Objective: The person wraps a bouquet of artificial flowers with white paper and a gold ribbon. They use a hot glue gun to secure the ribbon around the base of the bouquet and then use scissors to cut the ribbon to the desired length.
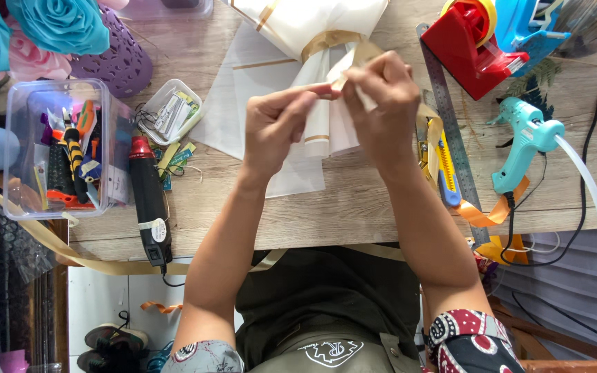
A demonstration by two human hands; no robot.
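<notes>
A bundle of white wrapping paper (291, 41) with gold edging lies on the wooden table (354, 207), gathered at its neck by a gold ribbon (326, 40). My left hand (278, 124) and my right hand (380, 103) meet just below that neck. Both pinch a strip of the gold ribbon between thumb and fingers, fingertips touching. The ribbon's loose end (431, 128) trails down past my right wrist. My hands cover part of the paper's lower folds.
A clear plastic box of tools (60, 148) and a black heat tool (148, 200) stand at left. A metal ruler (450, 131), yellow-blue utility knife (447, 169), teal glue gun (523, 141) and red tape dispenser (475, 45) lie at right. Teal fabric flowers (57, 24) fill the far left corner.
</notes>
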